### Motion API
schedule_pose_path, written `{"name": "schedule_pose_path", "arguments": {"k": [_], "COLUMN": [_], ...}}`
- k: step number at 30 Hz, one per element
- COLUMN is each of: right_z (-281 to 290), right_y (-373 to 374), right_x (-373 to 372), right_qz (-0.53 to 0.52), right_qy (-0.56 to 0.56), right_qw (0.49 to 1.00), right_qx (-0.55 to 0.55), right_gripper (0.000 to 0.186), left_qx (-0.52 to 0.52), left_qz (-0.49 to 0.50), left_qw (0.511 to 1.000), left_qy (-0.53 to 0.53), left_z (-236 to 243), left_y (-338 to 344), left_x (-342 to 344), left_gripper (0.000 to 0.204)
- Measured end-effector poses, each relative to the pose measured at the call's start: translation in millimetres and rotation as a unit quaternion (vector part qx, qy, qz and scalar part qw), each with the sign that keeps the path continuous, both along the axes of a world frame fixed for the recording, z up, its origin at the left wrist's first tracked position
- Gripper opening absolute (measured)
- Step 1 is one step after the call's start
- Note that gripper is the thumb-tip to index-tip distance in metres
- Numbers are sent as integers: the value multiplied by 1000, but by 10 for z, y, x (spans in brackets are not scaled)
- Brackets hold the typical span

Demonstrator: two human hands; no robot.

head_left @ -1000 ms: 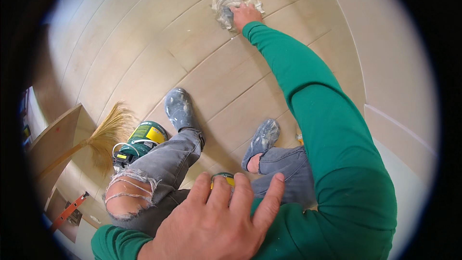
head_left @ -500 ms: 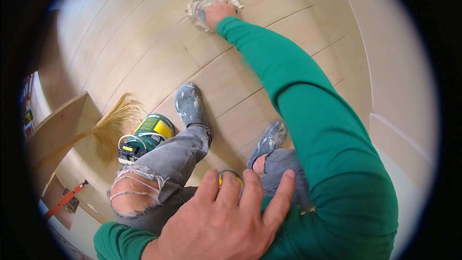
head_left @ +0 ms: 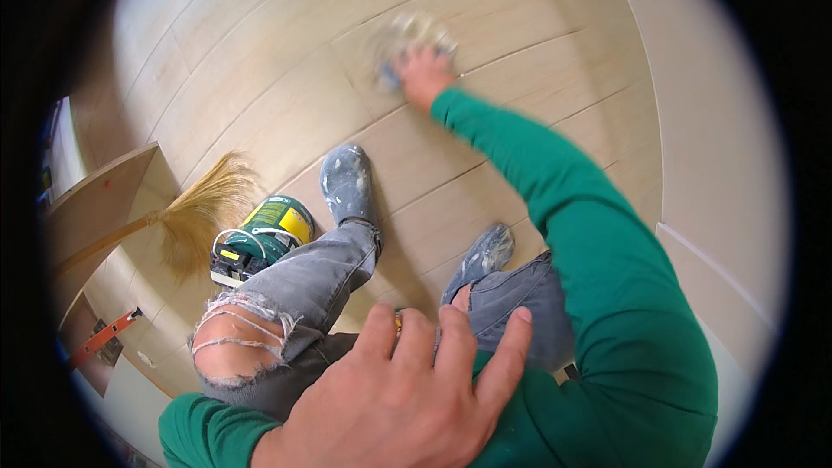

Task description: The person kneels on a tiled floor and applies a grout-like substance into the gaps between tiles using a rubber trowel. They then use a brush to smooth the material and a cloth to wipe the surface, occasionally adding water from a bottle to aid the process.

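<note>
My right hand (head_left: 423, 74) is out over the floor, blurred by motion. It grips a crumpled whitish rag (head_left: 414, 33), with a grey-blue patch showing beside the fingers. The rag lies against the wood-look floor tiles (head_left: 286, 104). Close below the camera, my left hand (head_left: 394, 390) is held palm down with the fingers spread and nothing in them. It hovers in front of my lap; whether it touches anything is hidden.
A dark green and yellow power tool or canister (head_left: 282, 224) stands beside my left shoe (head_left: 347, 178). A straw broom (head_left: 204, 212) leans at the left near a wooden panel (head_left: 104, 191). An orange spirit level (head_left: 106, 335) lies lower left. The wall (head_left: 711, 121) runs along the right.
My right hand has drawn the rag nearer and slightly to the right across the tiles. My left hand stays in the same place.
</note>
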State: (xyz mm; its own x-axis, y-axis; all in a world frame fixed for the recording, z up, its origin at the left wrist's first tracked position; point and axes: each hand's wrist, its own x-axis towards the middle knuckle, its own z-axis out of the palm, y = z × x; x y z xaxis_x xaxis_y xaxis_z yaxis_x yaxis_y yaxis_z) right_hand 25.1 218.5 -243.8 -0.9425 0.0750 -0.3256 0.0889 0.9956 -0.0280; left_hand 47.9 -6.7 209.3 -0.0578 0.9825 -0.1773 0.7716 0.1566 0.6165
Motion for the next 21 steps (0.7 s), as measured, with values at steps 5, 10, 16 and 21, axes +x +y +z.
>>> {"name": "schedule_pose_path", "arguments": {"k": [5,10,16,21], "right_z": [261,512,290,182], "right_y": [-707,54,317,322], "right_x": [622,236,-74,-264], "right_qz": [44,-78,23,25], "right_qy": [-88,50,-18,16], "right_qw": [989,991,999,998], "right_qx": [-115,-100,19,53], "right_gripper": [46,41,40,37], "left_qx": [23,64,53,33], "left_qz": [14,0,33,16], "left_qw": [999,998,997,999], "left_qy": [-47,9,39,23], "left_z": [31,57,30,34], "left_y": [88,-16,-30,-17], "left_x": [33,155,216,199], "left_gripper": [55,52,49,48]}}
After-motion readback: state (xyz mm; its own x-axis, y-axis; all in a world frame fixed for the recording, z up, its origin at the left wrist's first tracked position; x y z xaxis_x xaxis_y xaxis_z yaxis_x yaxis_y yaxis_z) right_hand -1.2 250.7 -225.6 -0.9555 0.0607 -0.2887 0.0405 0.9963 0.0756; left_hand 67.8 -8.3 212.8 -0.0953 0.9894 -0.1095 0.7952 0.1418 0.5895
